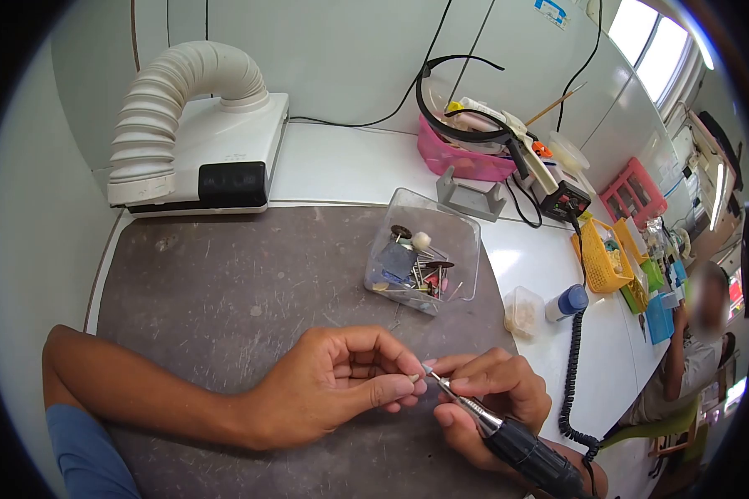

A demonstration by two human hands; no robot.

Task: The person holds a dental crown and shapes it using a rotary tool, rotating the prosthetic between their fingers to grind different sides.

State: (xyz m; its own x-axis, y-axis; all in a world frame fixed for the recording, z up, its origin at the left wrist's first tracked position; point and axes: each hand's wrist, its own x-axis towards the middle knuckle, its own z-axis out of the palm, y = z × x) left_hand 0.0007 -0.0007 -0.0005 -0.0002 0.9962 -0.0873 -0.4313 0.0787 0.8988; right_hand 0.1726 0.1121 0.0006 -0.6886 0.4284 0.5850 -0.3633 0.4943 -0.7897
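1. Pinching tight: your left hand (333,387) has thumb and forefinger closed narrow on a small pale bit (414,378). The bit sits right at the metal nose of the handpiece (516,441), low over the grey mat (225,291).
2. Your right hand (495,399) is wrapped on the handpiece, fingers closed round the slim metal front. The dark body runs back under the palm.
3. Bit looks tiny, light and stiff, so easy to drop. Hold it with the fingertip pads only. Cannot tell if its shank is seated in the nose.
4. Handpiece looks rigid and rear-heavy, and the coiled cord (572,374) likely tugs. Grip the narrow metal section like a pen.
5. Nearby: clear box (424,249) of spare bits just beyond your hands, dust extractor (200,158) at back left, blue-capped bottle (567,301) off the mat, another person (691,349) far right.
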